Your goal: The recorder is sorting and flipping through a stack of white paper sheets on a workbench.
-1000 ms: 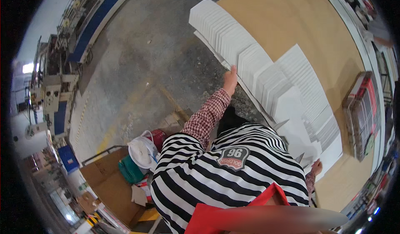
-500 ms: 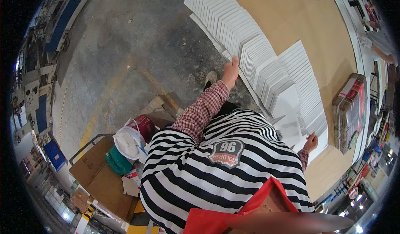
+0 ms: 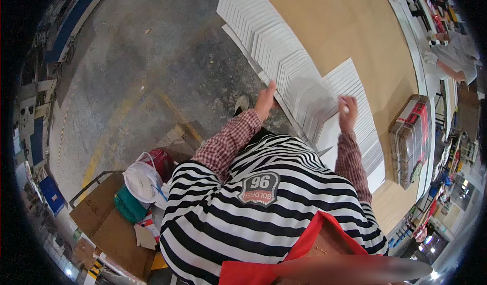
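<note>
A long row of overlapping folded white paper sheets (image 3: 276,41) fans along the table's left edge. My left hand (image 3: 265,101) is at the outer edge of this row, fingers stretched out, open. My right hand (image 3: 348,113) is above the near part of the sheets, with its fingers curled closed. A blurred white sheet (image 3: 320,101) meets its fingertips and appears gripped; the exact pinch is smeared by motion. Beneath and beside my right forearm runs a second, shorter row of white sheets (image 3: 362,113). A pointed white corner (image 3: 324,151) sticks up close to my body.
The tan tabletop (image 3: 350,26) extends beyond the rows. A strapped bundle (image 3: 412,140) stands at its right side. Across the table, a person in grey (image 3: 454,57) works. To my left are a cardboard box (image 3: 109,221), a white bag (image 3: 144,181) and the concrete floor (image 3: 142,46).
My right hand has moved forward and left from the near end of the shorter row to above the sheets. A white sheet now blurs beside it. My left hand stays along the row's edge.
</note>
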The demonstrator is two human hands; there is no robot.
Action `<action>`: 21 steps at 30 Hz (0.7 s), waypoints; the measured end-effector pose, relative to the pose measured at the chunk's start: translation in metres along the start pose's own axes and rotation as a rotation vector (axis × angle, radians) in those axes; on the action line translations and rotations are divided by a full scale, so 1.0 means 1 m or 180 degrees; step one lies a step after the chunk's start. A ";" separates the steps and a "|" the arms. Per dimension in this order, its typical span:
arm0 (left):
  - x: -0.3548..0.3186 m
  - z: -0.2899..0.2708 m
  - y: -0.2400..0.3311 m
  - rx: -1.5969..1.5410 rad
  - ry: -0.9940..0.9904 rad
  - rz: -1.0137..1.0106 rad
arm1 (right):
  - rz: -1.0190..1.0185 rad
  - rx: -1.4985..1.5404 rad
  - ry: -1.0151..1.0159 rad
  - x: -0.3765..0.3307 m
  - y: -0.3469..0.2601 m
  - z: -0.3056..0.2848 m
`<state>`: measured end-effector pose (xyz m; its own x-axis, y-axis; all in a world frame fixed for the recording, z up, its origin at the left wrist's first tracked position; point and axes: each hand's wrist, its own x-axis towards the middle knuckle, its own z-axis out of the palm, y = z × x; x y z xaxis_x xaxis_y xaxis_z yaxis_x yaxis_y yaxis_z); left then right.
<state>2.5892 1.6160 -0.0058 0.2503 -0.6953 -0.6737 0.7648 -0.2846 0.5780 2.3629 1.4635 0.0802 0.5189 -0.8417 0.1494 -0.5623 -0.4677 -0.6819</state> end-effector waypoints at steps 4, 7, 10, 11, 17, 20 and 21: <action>-0.033 -0.019 0.045 0.0229 0.0025 -0.0253 | -0.0269 0.0222 -0.0270 0.095 -0.050 0.074; -0.033 -0.032 0.073 0.1439 0.0550 0.1328 | -0.0054 0.0820 -0.0613 0.155 -0.065 0.121; -0.017 -0.021 0.103 0.3361 0.0391 0.3246 | -0.0516 0.0271 -0.1010 0.200 -0.065 0.149; -0.009 -0.017 0.110 0.3373 0.0379 0.3255 | -0.0513 0.0277 -0.0992 0.213 -0.065 0.156; 0.017 -0.027 0.110 0.5007 0.0564 0.3011 | -0.1618 -0.0626 -0.0933 0.229 -0.066 0.164; 0.016 -0.023 0.109 0.4916 0.0531 0.2920 | -0.0078 0.0372 -0.1697 0.228 -0.056 0.151; 0.016 -0.025 0.109 0.4958 0.0617 0.2936 | 0.0075 0.0420 -0.1587 0.219 -0.055 0.149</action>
<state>2.6915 1.5903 0.0351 0.3693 -0.9236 0.1024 -0.8047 -0.2627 0.5324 2.6033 1.3451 0.0438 0.7690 -0.6057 -0.2047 -0.5082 -0.3849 -0.7704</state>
